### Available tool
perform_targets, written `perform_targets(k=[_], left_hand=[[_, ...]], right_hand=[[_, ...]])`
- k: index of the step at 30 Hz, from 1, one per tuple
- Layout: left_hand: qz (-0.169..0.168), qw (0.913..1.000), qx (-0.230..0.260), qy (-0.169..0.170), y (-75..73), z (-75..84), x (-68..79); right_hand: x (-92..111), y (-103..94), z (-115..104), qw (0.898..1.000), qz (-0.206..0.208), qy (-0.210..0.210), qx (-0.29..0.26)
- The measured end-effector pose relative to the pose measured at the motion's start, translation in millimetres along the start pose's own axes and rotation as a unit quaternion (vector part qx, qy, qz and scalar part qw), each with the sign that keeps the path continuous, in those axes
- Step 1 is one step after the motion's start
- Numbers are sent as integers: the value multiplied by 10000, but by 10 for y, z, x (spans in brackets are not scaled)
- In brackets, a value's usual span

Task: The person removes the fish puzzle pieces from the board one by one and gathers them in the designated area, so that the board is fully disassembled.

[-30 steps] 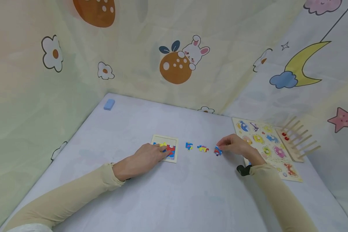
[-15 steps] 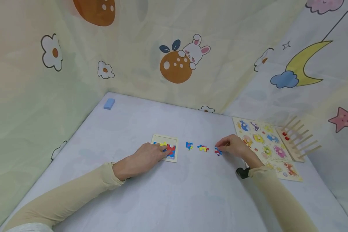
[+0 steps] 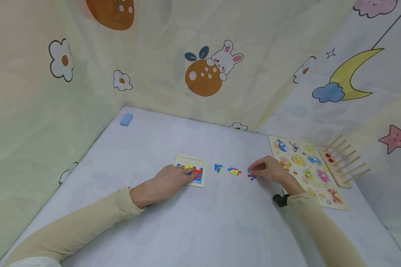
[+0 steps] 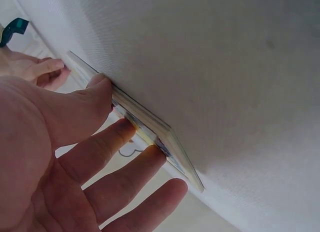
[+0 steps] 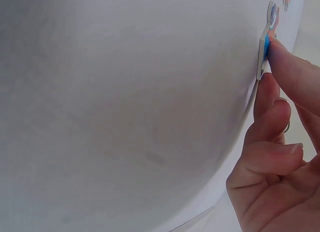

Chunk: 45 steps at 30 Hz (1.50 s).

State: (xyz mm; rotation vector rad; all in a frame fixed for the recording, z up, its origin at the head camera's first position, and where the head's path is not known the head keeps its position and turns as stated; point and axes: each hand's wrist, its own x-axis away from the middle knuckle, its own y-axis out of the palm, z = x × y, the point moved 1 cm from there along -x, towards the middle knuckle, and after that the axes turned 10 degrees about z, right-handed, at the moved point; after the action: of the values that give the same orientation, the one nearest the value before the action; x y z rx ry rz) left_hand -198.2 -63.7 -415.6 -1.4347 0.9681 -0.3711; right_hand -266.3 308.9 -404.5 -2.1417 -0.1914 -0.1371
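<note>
My left hand (image 3: 167,183) rests on a small wooden jigsaw tray (image 3: 192,162), partly filled with red, yellow and blue pieces. In the left wrist view its thumb touches the tray's edge (image 4: 150,121), while extended fingers lie on the pieces inside. To the right, my right hand (image 3: 270,168) pinches a blue and red jigsaw piece (image 3: 251,175) at the tabletop. The thumb presses on that piece (image 5: 265,49) in the right wrist view, with the other fingers curled beside it. Between the hands lie a blue jigsaw piece (image 3: 218,168) and a yellow and red one (image 3: 234,171).
At the right lies a large wooden puzzle board (image 3: 341,204) with colourful animal shapes. Beside it stands a wooden peg rack (image 3: 335,170) with red beads (image 3: 329,157). A blue block (image 3: 126,119) sits at the far left corner. Printed fabric walls border the white table.
My right hand has turned the piece slightly where it lies, and the fingers cover more of it. The left hand stays on the tray.
</note>
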Motion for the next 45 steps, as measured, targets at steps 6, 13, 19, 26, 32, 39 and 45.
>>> perform_targets(k=[6,13,19,26,32,39,45], left_hand=[[37,10000,-18,18,14,-2,3],[-137,9998,98,-70,-9,1,-8],[-145,9998,158,-56,-6,-4,4],[-181,9997,156,-1,-6,-5,19],[-665,9975,194,-131,-33,24,3],[-634,9973,347,-132,-45,28,50],[-627,9972,378,-165,-81,0,105]], right_hand=[[0,-4,1,10000,-2,-73,-66],[5,28,-71,9990,240,-302,245],[20,144,-380,9972,393,-598,197],[19,318,-771,9925,271,-1188,44],[-18,477,-1105,9871,217,-1585,75],[-101,663,-1404,9777,-55,-2099,42],[-168,756,-1522,9776,-167,-2095,72]])
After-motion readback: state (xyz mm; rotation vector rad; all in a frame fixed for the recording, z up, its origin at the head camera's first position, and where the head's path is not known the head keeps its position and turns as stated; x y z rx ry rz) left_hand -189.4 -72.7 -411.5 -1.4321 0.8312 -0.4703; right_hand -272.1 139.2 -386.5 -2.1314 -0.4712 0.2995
